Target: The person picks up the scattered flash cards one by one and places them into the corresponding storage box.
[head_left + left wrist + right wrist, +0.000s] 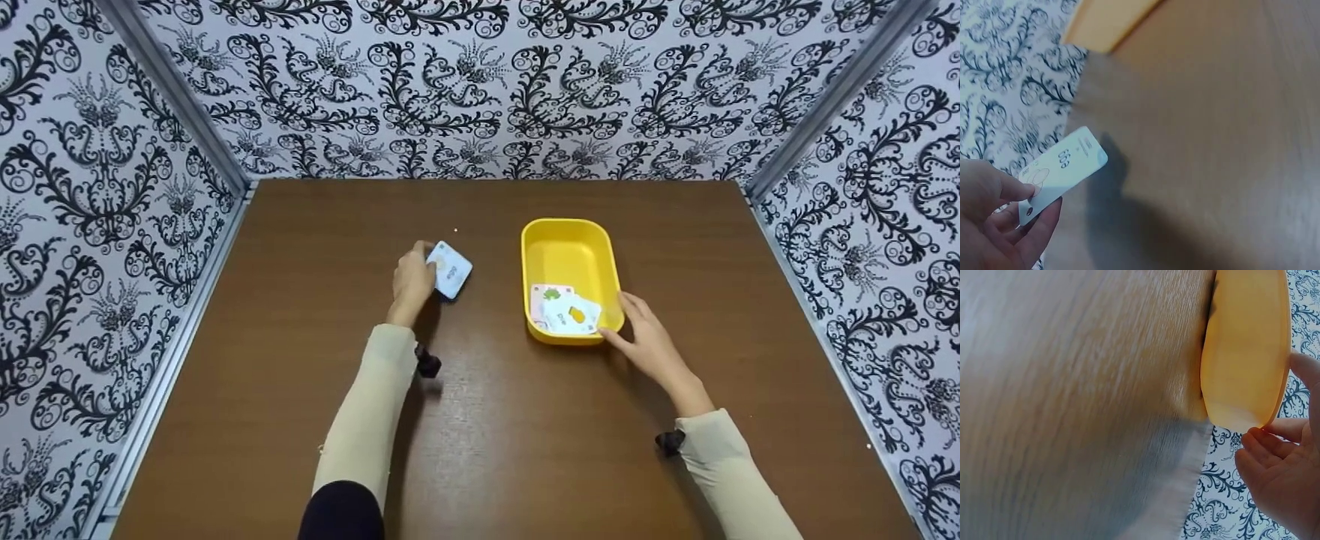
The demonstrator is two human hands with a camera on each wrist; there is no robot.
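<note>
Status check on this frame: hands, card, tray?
Left hand pinches a white card above the table. Right hand rests fingers against the yellow tray. Two cards already inside. Nothing between card and tray.

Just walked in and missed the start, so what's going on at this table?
A person sits at a brown table. Their left hand pinches a small white card above the tabletop, left of a yellow tray. The right hand rests against the tray's near right corner. Two picture cards already lie inside the tray.
</note>
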